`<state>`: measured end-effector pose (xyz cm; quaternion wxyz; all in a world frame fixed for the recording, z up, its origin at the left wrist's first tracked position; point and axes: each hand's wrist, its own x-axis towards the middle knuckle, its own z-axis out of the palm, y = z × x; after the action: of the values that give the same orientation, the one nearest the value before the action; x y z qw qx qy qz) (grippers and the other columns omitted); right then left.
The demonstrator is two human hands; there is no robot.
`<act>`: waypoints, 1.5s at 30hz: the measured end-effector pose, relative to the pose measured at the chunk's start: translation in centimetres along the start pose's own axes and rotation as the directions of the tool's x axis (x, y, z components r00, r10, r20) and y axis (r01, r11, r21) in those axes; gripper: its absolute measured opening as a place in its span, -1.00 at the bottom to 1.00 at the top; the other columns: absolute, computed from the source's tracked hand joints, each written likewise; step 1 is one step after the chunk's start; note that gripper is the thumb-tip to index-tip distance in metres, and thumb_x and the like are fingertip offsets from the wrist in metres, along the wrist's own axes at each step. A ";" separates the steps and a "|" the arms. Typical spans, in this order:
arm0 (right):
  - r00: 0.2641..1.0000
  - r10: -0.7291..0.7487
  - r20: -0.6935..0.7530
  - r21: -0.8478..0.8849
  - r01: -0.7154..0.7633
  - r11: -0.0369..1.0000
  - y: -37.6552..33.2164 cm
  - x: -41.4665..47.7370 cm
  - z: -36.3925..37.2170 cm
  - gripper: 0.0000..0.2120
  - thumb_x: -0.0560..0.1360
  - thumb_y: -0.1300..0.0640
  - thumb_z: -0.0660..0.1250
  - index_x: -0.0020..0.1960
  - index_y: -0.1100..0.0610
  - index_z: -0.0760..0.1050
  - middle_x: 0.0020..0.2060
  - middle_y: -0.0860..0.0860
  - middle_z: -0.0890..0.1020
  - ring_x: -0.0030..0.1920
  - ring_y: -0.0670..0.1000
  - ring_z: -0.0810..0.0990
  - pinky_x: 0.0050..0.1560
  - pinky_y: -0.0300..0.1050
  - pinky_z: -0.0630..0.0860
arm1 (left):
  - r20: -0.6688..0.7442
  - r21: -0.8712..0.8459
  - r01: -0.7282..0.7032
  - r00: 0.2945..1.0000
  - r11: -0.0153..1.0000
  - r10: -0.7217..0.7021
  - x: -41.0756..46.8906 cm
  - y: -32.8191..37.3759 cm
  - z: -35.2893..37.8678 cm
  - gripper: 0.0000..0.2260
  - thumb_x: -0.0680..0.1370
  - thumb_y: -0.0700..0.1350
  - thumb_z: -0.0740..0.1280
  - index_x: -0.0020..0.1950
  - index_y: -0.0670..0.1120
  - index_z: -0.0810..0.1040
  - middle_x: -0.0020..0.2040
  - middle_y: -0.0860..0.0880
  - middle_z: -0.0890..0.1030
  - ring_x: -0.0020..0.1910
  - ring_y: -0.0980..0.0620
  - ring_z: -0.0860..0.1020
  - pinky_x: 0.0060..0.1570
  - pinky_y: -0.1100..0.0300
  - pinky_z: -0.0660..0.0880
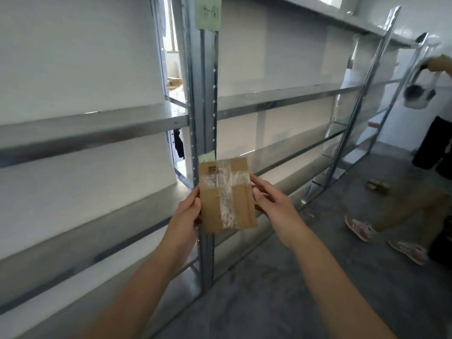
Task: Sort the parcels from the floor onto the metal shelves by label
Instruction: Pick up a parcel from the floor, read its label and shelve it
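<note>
A small flat cardboard parcel (pixel 226 195) with clear tape across it and a barcode at its top left is held upright in front of a shelf upright. My left hand (pixel 187 212) grips its left edge. Its right edge is pinched by my right hand (pixel 271 200). Behind the parcel stand the metal shelves (pixel 93 128), their boards bare in this view. A pale green label (pixel 208 13) is stuck high on the upright post, and a second green label (pixel 206 157) peeks out just above the parcel.
Another person (pixel 433 148) stands at the right, in red-and-white shoes, holding a bag by a far shelf post. A small brown parcel (pixel 378 185) lies on the grey concrete floor near them. A gap behind the post shows another room.
</note>
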<state>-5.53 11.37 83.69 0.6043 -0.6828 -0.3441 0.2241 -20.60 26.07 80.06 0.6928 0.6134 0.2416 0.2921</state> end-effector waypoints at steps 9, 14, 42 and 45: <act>0.976 0.067 0.208 0.040 -0.077 0.996 -3.6 -2.5 14.1 -0.66 0.65 -0.19 0.09 0.38 -0.45 0.37 0.35 -0.18 0.54 0.39 -0.02 0.47 0.45 0.07 0.40 | -0.236 0.004 -0.173 0.957 0.985 0.169 -8.2 2.5 -11.4 -0.66 0.76 -0.06 0.08 0.45 0.21 0.48 0.28 0.11 0.67 0.29 0.06 0.61 0.29 -0.02 0.52; 0.934 0.013 0.357 0.073 -0.041 0.997 -5.8 -3.7 21.2 -0.64 0.67 -0.16 0.06 0.44 -0.35 0.35 0.26 -0.22 0.58 0.20 -0.19 0.57 0.11 -0.26 0.62 | -0.318 0.008 -0.184 0.931 0.983 0.177 -12.1 4.0 -18.0 -0.48 0.55 0.39 0.17 0.51 0.36 0.35 0.54 0.14 0.39 0.53 0.04 0.37 0.52 -0.19 0.31; 0.616 -0.010 0.788 0.024 -0.015 1.000 -10.8 -9.7 40.1 -0.15 0.25 -0.39 0.48 0.41 -0.08 0.29 0.24 -0.13 0.54 0.18 -0.09 0.58 0.12 -0.11 0.64 | -0.690 0.103 -0.201 0.691 0.974 0.215 -27.1 8.0 -29.8 -0.50 0.47 0.11 0.41 0.39 0.02 0.52 0.23 -0.04 0.70 0.16 -0.04 0.69 0.21 -0.08 0.62; 0.591 -0.005 0.806 0.072 -0.089 0.993 -10.7 -8.8 39.3 -0.04 0.15 -0.47 0.52 0.40 -0.05 0.37 0.26 -0.07 0.62 0.22 -0.02 0.64 0.26 0.03 0.61 | -0.683 -0.003 -0.301 0.697 0.954 0.218 -26.6 7.6 -29.3 -0.66 0.64 0.03 0.25 0.40 0.05 0.54 0.24 -0.02 0.70 0.23 -0.06 0.66 0.24 -0.09 0.59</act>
<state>-41.88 31.56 86.54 0.4132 -0.4834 -0.5515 0.5398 -60.62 28.76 83.12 0.5432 0.4524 0.3704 0.6026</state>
